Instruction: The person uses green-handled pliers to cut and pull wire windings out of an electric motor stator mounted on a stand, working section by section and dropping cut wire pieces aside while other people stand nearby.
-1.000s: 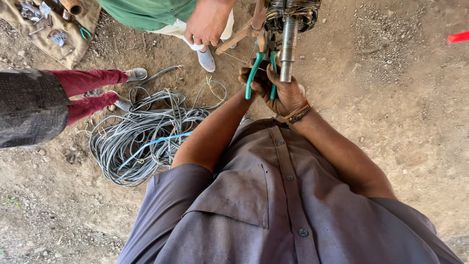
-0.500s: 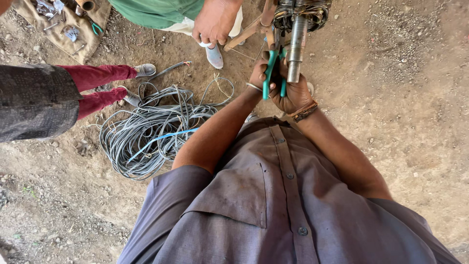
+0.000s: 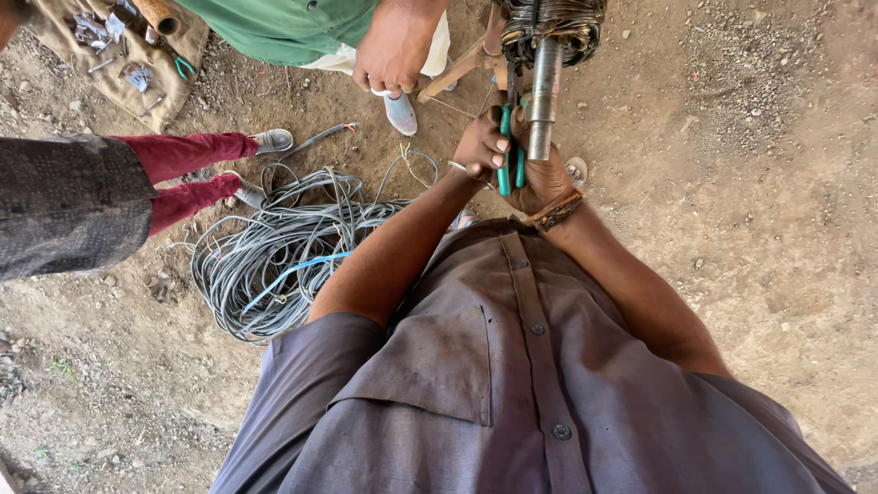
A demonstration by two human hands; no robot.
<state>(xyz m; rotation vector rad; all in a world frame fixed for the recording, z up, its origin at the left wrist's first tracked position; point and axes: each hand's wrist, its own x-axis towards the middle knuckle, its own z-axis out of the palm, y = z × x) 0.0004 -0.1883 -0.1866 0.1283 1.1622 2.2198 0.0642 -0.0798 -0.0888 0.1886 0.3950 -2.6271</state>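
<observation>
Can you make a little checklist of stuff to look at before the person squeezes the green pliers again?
1. Both hands on the pliers: left hand and right hand wrap the green handles. Ok.
2. Pliers tip on the wire winding: hidden. Cannot tell.
3. Metal shaft free of fingers: ok.
4. Other person's hand away from the pliers: it rests on a wooden piece nearby. Ok.
5. Cable coil away from the feet: feet hidden. Cannot tell.
</observation>
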